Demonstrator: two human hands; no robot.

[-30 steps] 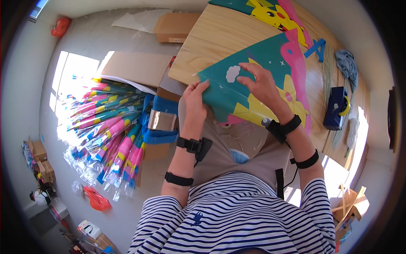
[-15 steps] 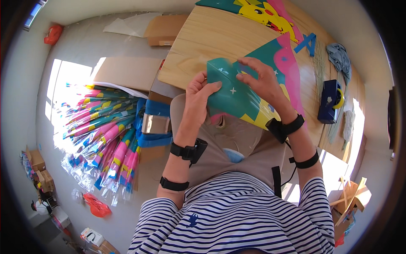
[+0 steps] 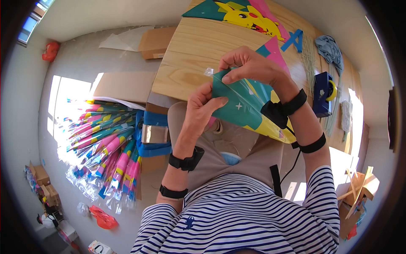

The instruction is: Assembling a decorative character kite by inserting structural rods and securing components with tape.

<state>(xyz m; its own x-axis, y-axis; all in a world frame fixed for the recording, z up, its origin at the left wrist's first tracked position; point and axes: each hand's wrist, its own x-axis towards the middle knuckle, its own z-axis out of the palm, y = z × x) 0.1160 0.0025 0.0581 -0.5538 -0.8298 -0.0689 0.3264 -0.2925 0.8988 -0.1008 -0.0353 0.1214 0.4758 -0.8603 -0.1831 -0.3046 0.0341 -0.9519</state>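
Now my left hand (image 3: pixel 198 111) pinches the left edge of the green sheet (image 3: pixel 248 106), while my right hand (image 3: pixel 256 70) seemingly grips its far corner, left of the tape dispenser (image 3: pixel 323 94).

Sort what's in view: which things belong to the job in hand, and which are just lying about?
Job in hand:
printed sheet, pinched by the left hand, right hand at its edge
similar sheet on the table and wrapped bundles, likely, by matching colours

Lying about, probably:
grey-blue cloth
red bag, lower left
wood strips, lower right
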